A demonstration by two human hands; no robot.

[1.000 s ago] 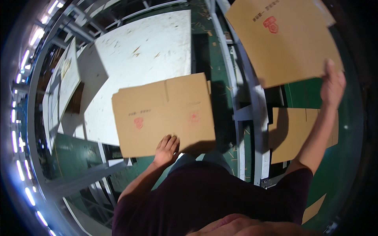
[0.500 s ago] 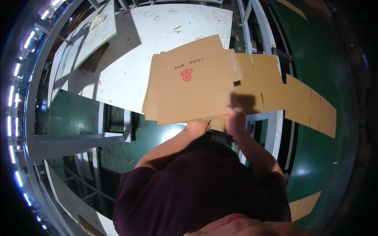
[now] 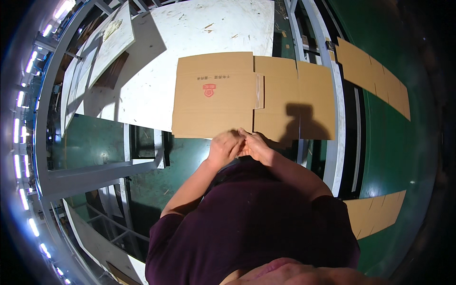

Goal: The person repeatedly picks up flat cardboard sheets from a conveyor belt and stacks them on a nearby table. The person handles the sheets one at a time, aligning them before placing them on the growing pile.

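Note:
A flattened brown cardboard box (image 3: pixel 213 109) lies on the white board in front of me, with a red printed mark and a line of dark print on its left panel. Its right-hand panels (image 3: pixel 275 90) carry a dark shadow, and a pale strip runs down the seam between the sections. My left hand (image 3: pixel 224 147) and my right hand (image 3: pixel 257 146) meet at the near edge of the cardboard. The left is slightly blurred, with its fingers curled in. The right has its fingers pinched together against the left. Anything between them is hidden.
The white board (image 3: pixel 213 19) bears scattered scraps. A raised white panel (image 3: pixel 102 52) with a pale crumpled thing stands at far left. Grey metal frame bars (image 3: pixel 95 173) run on both sides. More cardboard blanks (image 3: pixel 373 73) lie at right over the green floor (image 3: pixel 389 156).
Both hands have let go of the cardboard and come together at its near edge. The tilted, uneven cardboard now lies flat and square on the board. My right hand has moved left.

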